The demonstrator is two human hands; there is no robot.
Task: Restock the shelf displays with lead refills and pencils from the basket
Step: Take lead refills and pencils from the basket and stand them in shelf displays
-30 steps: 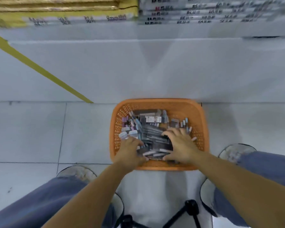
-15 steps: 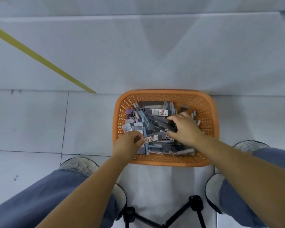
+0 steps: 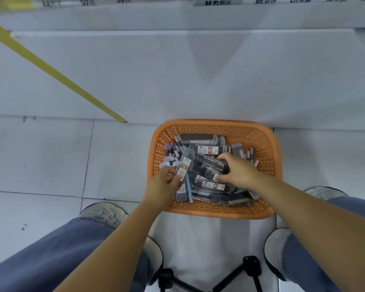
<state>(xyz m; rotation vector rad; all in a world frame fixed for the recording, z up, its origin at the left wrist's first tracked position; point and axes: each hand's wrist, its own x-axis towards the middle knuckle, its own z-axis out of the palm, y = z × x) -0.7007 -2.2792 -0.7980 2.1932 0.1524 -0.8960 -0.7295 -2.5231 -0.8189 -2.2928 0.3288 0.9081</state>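
Resting on grey floor tiles [image 3: 51, 157], orange basket [image 3: 215, 125] (white shelf base [image 3: 167, 70] behind)

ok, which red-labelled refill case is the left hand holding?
The lead refill case at the orange basket's left side, pinched in the left hand and tilted off the pile; the other labelled cases lie flat.

Bright even overhead light, soft shadows on white floor, wide-angle edge distortion, blurred top edge
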